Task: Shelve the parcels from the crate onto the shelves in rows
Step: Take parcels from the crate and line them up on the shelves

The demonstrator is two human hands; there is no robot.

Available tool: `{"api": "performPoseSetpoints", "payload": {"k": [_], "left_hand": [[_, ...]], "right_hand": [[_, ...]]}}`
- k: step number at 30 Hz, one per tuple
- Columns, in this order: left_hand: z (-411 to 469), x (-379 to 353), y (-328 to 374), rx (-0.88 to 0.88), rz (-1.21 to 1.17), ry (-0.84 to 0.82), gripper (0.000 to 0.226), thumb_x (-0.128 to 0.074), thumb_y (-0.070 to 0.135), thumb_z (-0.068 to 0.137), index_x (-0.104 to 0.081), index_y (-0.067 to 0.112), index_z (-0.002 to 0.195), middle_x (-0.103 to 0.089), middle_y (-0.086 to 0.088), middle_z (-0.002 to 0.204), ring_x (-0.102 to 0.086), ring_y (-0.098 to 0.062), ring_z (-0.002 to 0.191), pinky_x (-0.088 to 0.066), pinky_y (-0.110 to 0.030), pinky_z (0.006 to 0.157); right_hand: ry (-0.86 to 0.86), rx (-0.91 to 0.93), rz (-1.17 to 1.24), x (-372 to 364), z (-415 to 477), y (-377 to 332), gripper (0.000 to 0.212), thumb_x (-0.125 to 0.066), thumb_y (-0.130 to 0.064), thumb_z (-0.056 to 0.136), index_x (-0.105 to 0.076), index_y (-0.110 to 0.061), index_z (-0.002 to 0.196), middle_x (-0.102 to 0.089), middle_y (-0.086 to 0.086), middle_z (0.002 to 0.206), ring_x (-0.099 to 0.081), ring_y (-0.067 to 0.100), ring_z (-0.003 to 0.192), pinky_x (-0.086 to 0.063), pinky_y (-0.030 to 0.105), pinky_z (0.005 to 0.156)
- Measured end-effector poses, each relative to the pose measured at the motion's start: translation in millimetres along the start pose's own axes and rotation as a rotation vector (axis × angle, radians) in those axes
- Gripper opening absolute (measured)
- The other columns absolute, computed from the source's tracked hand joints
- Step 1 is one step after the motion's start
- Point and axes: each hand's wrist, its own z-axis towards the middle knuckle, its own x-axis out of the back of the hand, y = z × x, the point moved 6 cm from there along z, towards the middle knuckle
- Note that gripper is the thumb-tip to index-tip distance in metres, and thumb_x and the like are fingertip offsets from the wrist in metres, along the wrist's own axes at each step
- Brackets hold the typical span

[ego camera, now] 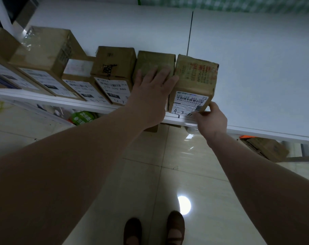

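While the end box (194, 76) stands on the shelf (256, 85) at the right end of the row, touching the next box (155, 59) on its left, the right hand (212, 117) has its fingers curled at the lower front corner, beside the label (191, 101); it reads as a pinch on that corner, though the fingertips are partly hidden; the left hand (150, 92) lies flat, fingers spread, on top of the next box, its fingertips reaching the seam between the two

By its look the end box is worn cardboard with softened edges, stiff enough to keep its shape and probably light enough for one hand; the shelf looks smooth, so it should slide readily with a nudge; the label looks slick and may peel, so the side faces or bottom corners are the better hold; the front face sits close to the shelf lip, so a pull toward the person could tip it off

Further left the row runs on with a taped box (114, 59) and a big box (44, 48), their labels facing front; the neighbour blocks any push leftward, which suits squaring the row; below the shelf show a green packet (81, 117) and a lower box (268, 147); the person's shoes (175, 225) stand on the floor (168, 174); the crate is not in view
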Motion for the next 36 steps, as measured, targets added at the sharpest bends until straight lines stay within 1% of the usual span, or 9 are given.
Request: {"api": "performPoseSetpoints", "payload": {"k": [4, 9, 13, 15, 19, 24, 28, 32, 36], "left_hand": [[-1, 3, -3, 0.007, -0.033, -0.044, 0.075, -0.057, 0.015, 0.086, -0.018, 0.025, 0.149, -0.007, 0.002, 0.159, -0.002, -0.026, 0.147, 0.0, -0.053, 0.117], [-1, 3, -4, 0.023, -0.032, -0.102, 0.082, -0.058, 0.014, 0.085, -0.011, 0.027, 0.151, -0.001, 0.004, 0.16, 0.002, -0.024, 0.147, 0.003, -0.051, 0.117], [-2, 13, -2, 0.011, -0.015, -0.159, 0.088, -0.062, 0.018, 0.085, -0.005, 0.03, 0.151, -0.001, 0.001, 0.159, 0.001, -0.026, 0.147, 0.0, -0.054, 0.116], [-6, 28, -2, 0.015, -0.042, -0.138, 0.087, -0.062, 0.016, 0.084, -0.008, 0.029, 0.15, -0.007, -0.002, 0.158, -0.005, -0.027, 0.146, -0.007, -0.052, 0.117], [-33, 55, -4, 0.097, -0.2, -0.143, 0.061, -0.054, 0.014, 0.089, -0.03, 0.019, 0.145, -0.034, -0.005, 0.146, -0.034, -0.025, 0.134, -0.033, -0.038, 0.107], [-98, 71, -12, 0.22, -0.372, -0.249, 0.041, -0.051, 0.014, 0.093, -0.051, 0.018, 0.134, -0.059, -0.004, 0.124, -0.054, -0.019, 0.112, -0.045, -0.031, 0.096], [-162, 86, -25, 0.349, -0.49, -0.232, 0.034, -0.052, 0.016, 0.094, -0.057, 0.015, 0.128, -0.061, -0.002, 0.114, -0.055, -0.013, 0.104, -0.039, -0.02, 0.086], [-248, 97, -46, 0.47, -0.598, -0.202, 0.026, -0.054, 0.012, 0.093, -0.062, 0.012, 0.118, -0.064, -0.012, 0.114, -0.058, -0.026, 0.107, -0.041, -0.02, 0.089], [-360, 100, -83, 0.574, -0.63, -0.197, 0.026, -0.058, 0.012, 0.089, -0.066, 0.006, 0.114, -0.067, -0.012, 0.112, -0.061, -0.029, 0.106, -0.044, -0.029, 0.092]], "right_hand": [[-0.063, 0.008, 0.004, 1, 2, -1, 0.041, -0.059, -0.029, 0.091, -0.054, -0.023, 0.131, -0.07, 0.001, 0.101, -0.065, 0.029, 0.094, -0.053, 0.041, 0.087], [-0.151, 0.007, -0.031, 1, 5, -2, 0.042, -0.055, -0.029, 0.094, -0.051, -0.022, 0.136, -0.063, -0.002, 0.099, -0.063, 0.03, 0.099, -0.053, 0.048, 0.089], [-0.135, -0.012, -0.178, 12, 2, 0, 0.052, -0.049, -0.03, 0.096, -0.038, -0.02, 0.146, -0.063, 0.009, 0.126, -0.059, 0.034, 0.111, -0.047, 0.034, 0.089], [-0.077, -0.08, -0.198, 26, -5, 6, 0.057, -0.049, -0.027, 0.096, -0.033, -0.016, 0.149, -0.058, 0.016, 0.132, -0.057, 0.036, 0.114, -0.045, 0.034, 0.089], [-0.066, -0.165, -0.132, 36, -38, 12, 0.06, -0.055, -0.025, 0.09, -0.038, -0.015, 0.146, -0.062, 0.018, 0.122, -0.063, 0.038, 0.103, -0.053, 0.05, 0.091], [-0.154, -0.188, -0.061, 25, -93, 7, 0.051, -0.061, -0.021, 0.084, -0.053, -0.011, 0.134, -0.068, 0.019, 0.108, -0.066, 0.037, 0.096, -0.053, 0.053, 0.09], [-0.274, -0.191, 0.017, 7, -156, -18, 0.028, -0.061, -0.015, 0.086, -0.065, -0.012, 0.113, -0.066, 0.011, 0.08, -0.059, 0.025, 0.065, -0.056, 0.038, 0.069], [-0.399, -0.174, 0.055, -22, -236, -44, 0.022, -0.06, -0.011, 0.087, -0.066, -0.008, 0.108, -0.063, 0.008, 0.078, -0.055, 0.02, 0.059, -0.046, 0.027, 0.054], [-0.449, -0.204, 0.09, -55, -325, -61, 0.022, -0.057, -0.005, 0.09, -0.058, -0.01, 0.112, -0.057, 0.01, 0.077, -0.048, 0.02, 0.057, -0.04, 0.026, 0.053]]}}
